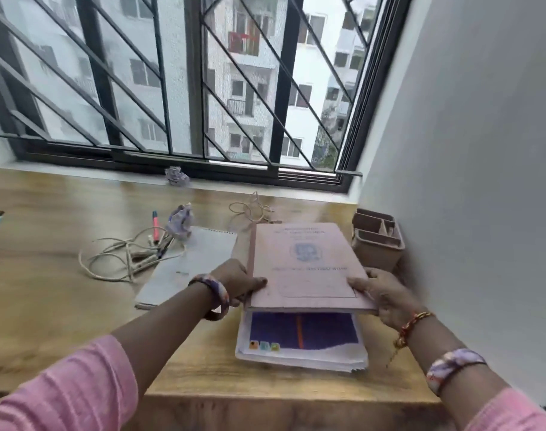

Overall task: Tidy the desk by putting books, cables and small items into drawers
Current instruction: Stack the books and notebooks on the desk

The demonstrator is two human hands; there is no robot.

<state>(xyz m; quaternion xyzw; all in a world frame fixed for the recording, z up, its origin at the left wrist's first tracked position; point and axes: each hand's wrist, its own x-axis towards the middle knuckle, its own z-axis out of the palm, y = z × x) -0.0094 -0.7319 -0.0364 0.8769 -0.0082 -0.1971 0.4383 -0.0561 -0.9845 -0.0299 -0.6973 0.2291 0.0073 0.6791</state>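
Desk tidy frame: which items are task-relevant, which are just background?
Job:
pink book, held by left hand and right hand
purple book under it
notepad
cables, cord
pens
crumpled paper

Lying about:
desk organiser
window grille
wall

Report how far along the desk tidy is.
Done: nothing visibly put away; no drawer is in view. In hand: left hand and right hand grip the pink book above a purple-covered book. Left: the notepad, tangled cable, pens, second cable and crumpled wrappers.
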